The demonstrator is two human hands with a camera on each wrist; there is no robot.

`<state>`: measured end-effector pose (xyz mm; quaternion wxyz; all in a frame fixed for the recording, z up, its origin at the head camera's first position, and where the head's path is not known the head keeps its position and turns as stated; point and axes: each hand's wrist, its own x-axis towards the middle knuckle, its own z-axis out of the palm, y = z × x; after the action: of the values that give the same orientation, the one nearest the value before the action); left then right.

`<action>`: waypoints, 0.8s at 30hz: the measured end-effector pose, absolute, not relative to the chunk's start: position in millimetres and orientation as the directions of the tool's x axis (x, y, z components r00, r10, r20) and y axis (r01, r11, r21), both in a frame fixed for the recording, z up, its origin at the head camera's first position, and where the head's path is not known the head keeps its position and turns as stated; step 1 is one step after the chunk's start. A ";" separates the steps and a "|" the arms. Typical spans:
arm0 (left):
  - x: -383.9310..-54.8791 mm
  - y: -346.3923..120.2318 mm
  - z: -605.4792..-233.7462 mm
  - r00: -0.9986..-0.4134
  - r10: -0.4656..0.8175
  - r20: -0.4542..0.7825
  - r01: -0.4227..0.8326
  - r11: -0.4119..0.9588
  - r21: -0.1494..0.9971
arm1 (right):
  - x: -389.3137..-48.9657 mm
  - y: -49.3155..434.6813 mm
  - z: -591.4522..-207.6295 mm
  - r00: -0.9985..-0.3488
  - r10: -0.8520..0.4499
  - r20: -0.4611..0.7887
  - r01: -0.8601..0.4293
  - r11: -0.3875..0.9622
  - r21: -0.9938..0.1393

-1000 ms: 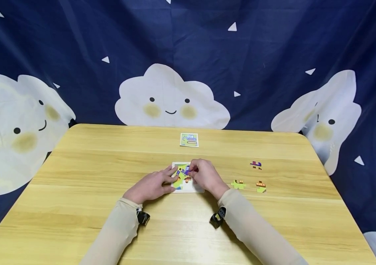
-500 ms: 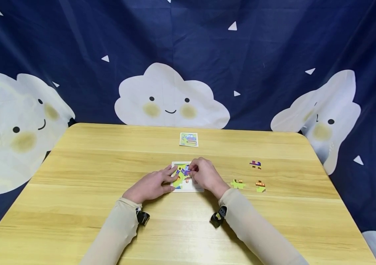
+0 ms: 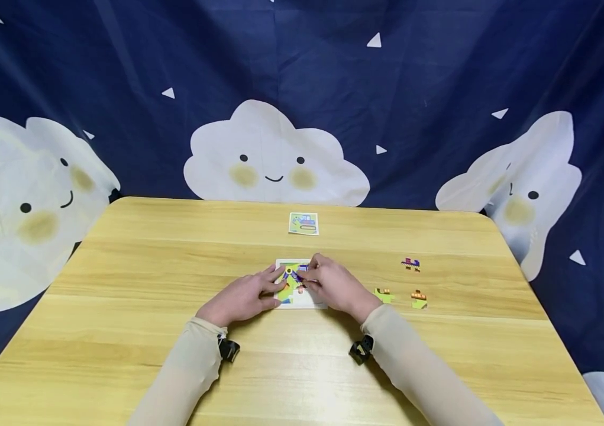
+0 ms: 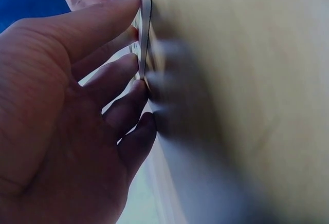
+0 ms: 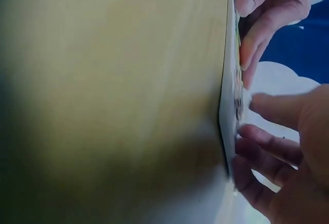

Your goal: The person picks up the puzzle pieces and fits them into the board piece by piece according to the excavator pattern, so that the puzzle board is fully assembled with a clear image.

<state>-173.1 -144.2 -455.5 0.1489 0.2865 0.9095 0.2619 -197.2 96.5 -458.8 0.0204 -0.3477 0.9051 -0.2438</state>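
A white-framed jigsaw puzzle (image 3: 307,302) lies flat on the table, partly filled with green, yellow and purple pieces. My left hand (image 3: 245,299) rests on its left side, fingers stretched over the frame and pieces. From the right, my right hand (image 3: 340,288) touches the pieces with its fingertips and covers the upper right part. In the right wrist view the right thumb (image 5: 277,110) stands apart from the index finger (image 5: 267,136), with no piece seen between them. The left wrist view has the left fingers (image 4: 115,77) along the frame's edge.
Loose puzzle pieces lie to the right: a purple-red one (image 3: 410,264), a green one (image 3: 385,296) partly behind the right hand, and an orange-green one (image 3: 419,299). A small picture card (image 3: 303,224) lies behind the puzzle on the wooden table (image 3: 174,236).
My right hand has loosened from a pinch near the purple piece, and its wrist has swung a little to the right. The left hand has stayed on the puzzle.
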 end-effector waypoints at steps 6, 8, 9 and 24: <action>-172.2 -144.2 -456.3 -0.791 0.600 -0.116 0.445 0.696 0.564 | -192.5 99.7 -454.6 -0.655 -0.745 0.123 -0.733 0.589 -0.340; -172.5 -144.0 -456.2 -0.791 0.601 -0.113 0.449 0.696 0.560 | -191.9 99.9 -453.6 -0.645 -0.756 0.109 -0.746 0.592 -0.306; -172.7 -143.9 -456.0 -0.791 0.602 -0.111 0.451 0.695 0.560 | -191.8 100.1 -453.2 -0.644 -0.758 0.101 -0.747 0.595 -0.296; -172.7 -144.6 -456.3 -0.794 0.595 -0.125 0.443 0.707 0.551 | -191.5 95.2 -450.0 -0.670 -0.742 0.020 -0.717 0.639 -0.277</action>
<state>-172.7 -144.6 -456.3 0.1482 0.2846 0.9119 0.2559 -191.5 95.2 -450.0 0.0478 -0.4036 0.9041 -0.1317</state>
